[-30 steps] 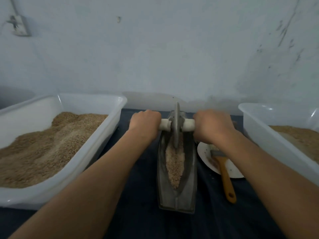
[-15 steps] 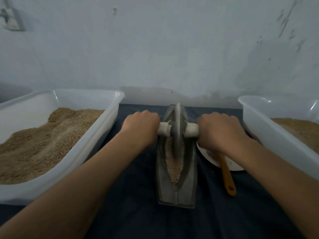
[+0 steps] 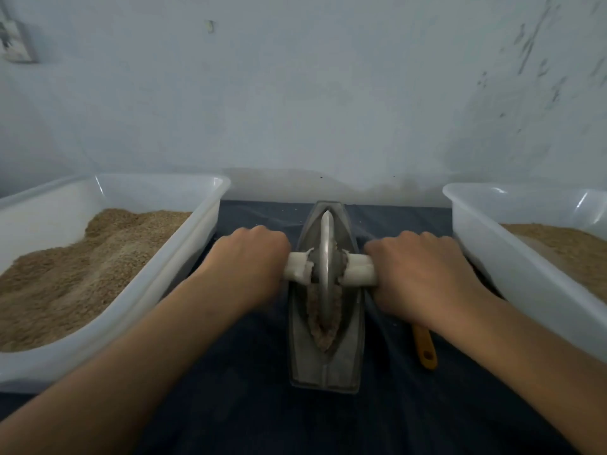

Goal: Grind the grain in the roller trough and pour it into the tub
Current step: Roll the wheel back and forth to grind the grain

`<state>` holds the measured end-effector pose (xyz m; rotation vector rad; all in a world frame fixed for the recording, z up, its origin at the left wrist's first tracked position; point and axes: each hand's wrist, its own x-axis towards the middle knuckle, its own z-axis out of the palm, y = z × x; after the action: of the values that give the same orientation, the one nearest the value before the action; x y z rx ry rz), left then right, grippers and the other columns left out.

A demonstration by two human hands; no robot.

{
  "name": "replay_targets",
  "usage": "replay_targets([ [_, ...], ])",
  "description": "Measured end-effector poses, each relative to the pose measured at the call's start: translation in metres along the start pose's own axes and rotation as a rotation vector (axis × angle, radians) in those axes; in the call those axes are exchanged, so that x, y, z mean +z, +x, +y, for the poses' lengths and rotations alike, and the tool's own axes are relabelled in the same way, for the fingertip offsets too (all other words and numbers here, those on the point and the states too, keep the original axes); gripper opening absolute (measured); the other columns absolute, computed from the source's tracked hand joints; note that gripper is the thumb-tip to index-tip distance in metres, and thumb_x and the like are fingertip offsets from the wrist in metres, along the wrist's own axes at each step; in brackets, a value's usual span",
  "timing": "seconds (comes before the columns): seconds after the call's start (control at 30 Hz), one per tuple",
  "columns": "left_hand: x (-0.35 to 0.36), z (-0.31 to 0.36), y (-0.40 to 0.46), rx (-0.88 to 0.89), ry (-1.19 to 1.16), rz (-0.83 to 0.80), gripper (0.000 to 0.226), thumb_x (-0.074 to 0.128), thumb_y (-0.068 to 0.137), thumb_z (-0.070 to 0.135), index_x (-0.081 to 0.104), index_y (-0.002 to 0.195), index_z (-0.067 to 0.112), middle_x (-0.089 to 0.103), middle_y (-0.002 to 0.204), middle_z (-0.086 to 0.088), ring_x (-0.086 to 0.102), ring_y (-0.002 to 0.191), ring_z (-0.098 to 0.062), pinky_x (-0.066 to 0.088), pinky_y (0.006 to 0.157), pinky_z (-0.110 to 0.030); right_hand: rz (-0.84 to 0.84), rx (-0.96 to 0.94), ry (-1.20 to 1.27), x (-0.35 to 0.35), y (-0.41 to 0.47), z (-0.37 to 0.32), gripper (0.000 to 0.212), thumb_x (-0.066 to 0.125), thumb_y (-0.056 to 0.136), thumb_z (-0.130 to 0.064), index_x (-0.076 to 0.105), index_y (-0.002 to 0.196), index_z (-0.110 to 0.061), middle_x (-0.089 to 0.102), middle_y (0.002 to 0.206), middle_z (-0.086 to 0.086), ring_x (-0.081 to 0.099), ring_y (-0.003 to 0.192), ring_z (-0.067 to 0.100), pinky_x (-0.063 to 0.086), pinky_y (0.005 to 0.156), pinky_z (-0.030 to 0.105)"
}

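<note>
Grinding stage. The left hand and right hand each grip an end of the roller handle; the wheel stands in the trough on the worktop. Grain remains inside; pouring into a tub is not yet done.

Two hands, left and right, each closed in a grip on one end of one white handle bar. One metal roller wheel between the grips, in one metal trough. Two white tubs of grain: one left of the grips, one right. One orange-handled brush beneath the right grip.
</note>
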<state>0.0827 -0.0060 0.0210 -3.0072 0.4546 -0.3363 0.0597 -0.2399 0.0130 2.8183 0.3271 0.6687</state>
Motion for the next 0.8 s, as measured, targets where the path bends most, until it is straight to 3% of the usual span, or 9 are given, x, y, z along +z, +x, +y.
replay_targets([
  [0.07, -0.002, 0.005, 0.022, -0.043, -0.011, 0.020, 0.015, 0.067, 0.087, 0.017, 0.053, 0.084, 0.021, 0.059, 0.090, -0.001, 0.059, 0.079, -0.022, 0.046, 0.070, -0.039, -0.074, 0.072, 0.025, 0.009, 0.030, 0.000, 0.014, 0.065, 0.076, -0.037, 0.056, 0.086, -0.032, 0.047, 0.070, -0.007, 0.037, 0.058, 0.015, 0.022, 0.053, 0.030],
  [0.13, -0.003, 0.010, 0.044, -0.074, -0.019, 0.036, 0.012, 0.065, 0.091, 0.015, 0.055, 0.097, 0.016, 0.062, 0.106, -0.008, 0.062, 0.099, -0.032, 0.045, 0.074, -0.041, -0.119, 0.117, 0.053, 0.016, 0.059, 0.005, 0.015, 0.067, 0.079, -0.035, 0.060, 0.091, -0.030, 0.054, 0.078, -0.004, 0.045, 0.067, 0.021, 0.030, 0.061, 0.033],
  [0.27, -0.005, 0.014, 0.046, -0.076, 0.028, 0.040, 0.014, 0.064, 0.092, 0.012, 0.055, 0.103, 0.016, 0.063, 0.111, -0.010, 0.062, 0.104, -0.034, 0.046, 0.077, -0.042, -0.104, 0.106, 0.069, 0.019, 0.064, 0.007, 0.017, 0.068, 0.079, -0.035, 0.060, 0.094, -0.030, 0.057, 0.081, -0.004, 0.049, 0.072, 0.022, 0.033, 0.063, 0.035],
  [0.33, -0.005, 0.011, 0.027, -0.032, 0.053, 0.065, 0.014, 0.065, 0.091, 0.014, 0.058, 0.101, 0.018, 0.063, 0.105, -0.007, 0.063, 0.098, -0.031, 0.045, 0.075, -0.039, -0.073, 0.052, 0.075, 0.015, 0.041, 0.006, 0.018, 0.066, 0.079, -0.035, 0.057, 0.094, -0.033, 0.050, 0.075, -0.007, 0.047, 0.066, 0.018, 0.033, 0.058, 0.034],
  [0.4, -0.006, 0.005, 0.003, 0.013, 0.067, 0.056, 0.025, 0.068, 0.086, 0.018, 0.046, 0.080, 0.027, 0.057, 0.088, 0.002, 0.057, 0.076, -0.019, 0.043, 0.069, -0.035, 0.014, -0.046, 0.036, 0.007, 0.012, 0.007, 0.018, 0.066, 0.073, -0.038, 0.053, 0.085, -0.035, 0.044, 0.065, -0.011, 0.038, 0.054, 0.011, 0.024, 0.049, 0.029],
  [0.47, -0.007, -0.002, -0.014, 0.029, 0.063, 0.007, 0.041, 0.072, 0.081, 0.024, 0.034, 0.068, 0.030, 0.043, 0.072, 0.010, 0.040, 0.059, -0.008, 0.037, 0.059, -0.030, 0.138, -0.140, 0.023, -0.004, -0.010, 0.006, 0.025, 0.065, 0.056, -0.043, 0.045, 0.070, -0.036, 0.026, 0.053, -0.013, 0.018, 0.045, 0.005, 0.009, 0.048, 0.023],
  [0.53, -0.003, -0.006, -0.014, 0.009, 0.052, -0.043, 0.041, 0.073, 0.079, 0.026, 0.035, 0.066, 0.031, 0.042, 0.068, 0.010, 0.040, 0.058, -0.008, 0.036, 0.057, -0.028, 0.170, -0.161, 0.027, -0.012, -0.009, 0.004, 0.029, 0.065, 0.046, -0.044, 0.043, 0.064, -0.036, 0.018, 0.051, -0.015, 0.010, 0.044, 0.004, 0.006, 0.050, 0.021],
  [0.67, 0.000, 0.002, 0.027, -0.031, -0.018, -0.012, 0.011, 0.068, 0.088, 0.018, 0.058, 0.093, 0.022, 0.063, 0.100, -0.002, 0.061, 0.090, -0.026, 0.045, 0.073, -0.037, -0.110, 0.051, 0.021, 0.004, 0.040, 0.001, 0.016, 0.067, 0.076, -0.038, 0.057, 0.087, -0.033, 0.046, 0.071, -0.008, 0.037, 0.058, 0.015, 0.023, 0.054, 0.031],
  [0.8, -0.001, 0.012, 0.066, -0.072, 0.048, 0.067, 0.014, 0.062, 0.093, 0.008, 0.062, 0.106, 0.012, 0.067, 0.110, -0.011, 0.063, 0.103, -0.034, 0.043, 0.074, -0.040, -0.207, 0.174, 0.122, 0.013, 0.074, 0.006, 0.023, 0.070, 0.080, -0.035, 0.064, 0.100, -0.027, 0.055, 0.081, -0.003, 0.050, 0.076, 0.024, 0.035, 0.068, 0.036],
])
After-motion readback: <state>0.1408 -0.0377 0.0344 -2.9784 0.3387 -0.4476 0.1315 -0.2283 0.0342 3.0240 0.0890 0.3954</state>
